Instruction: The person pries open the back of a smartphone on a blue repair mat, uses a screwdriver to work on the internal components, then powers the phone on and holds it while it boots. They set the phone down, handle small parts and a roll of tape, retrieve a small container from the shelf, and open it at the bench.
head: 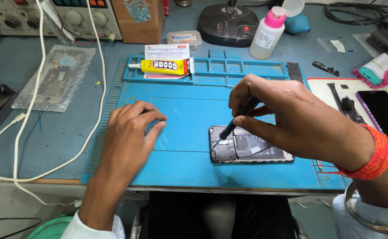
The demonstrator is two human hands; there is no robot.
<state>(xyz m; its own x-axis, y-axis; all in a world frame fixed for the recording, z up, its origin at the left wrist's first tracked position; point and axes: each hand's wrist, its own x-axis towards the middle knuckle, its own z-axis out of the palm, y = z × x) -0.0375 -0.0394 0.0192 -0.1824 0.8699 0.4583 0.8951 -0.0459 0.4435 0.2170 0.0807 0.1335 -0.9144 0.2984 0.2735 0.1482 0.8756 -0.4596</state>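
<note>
my right hand (pixel 287 113) is curled tight around a slim black screwdriver (pixel 237 120), fingers pinching its shaft, the tip down on the upper end of an opened dark smartphone with its back cover off (pixel 247 148). the phone lies flat on the blue silicone work mat (pixel 180 106), toward the near right part of it. my left hand (pixel 130 132) rests palm down on the mat, well left of the phone, fingers loosely bent and holding nothing. a yellow tube of glue (pixel 163 66) sits in the mat's far tray, and a white plastic bottle with a pink cap (pixel 267 35) stands beyond it.
</note>
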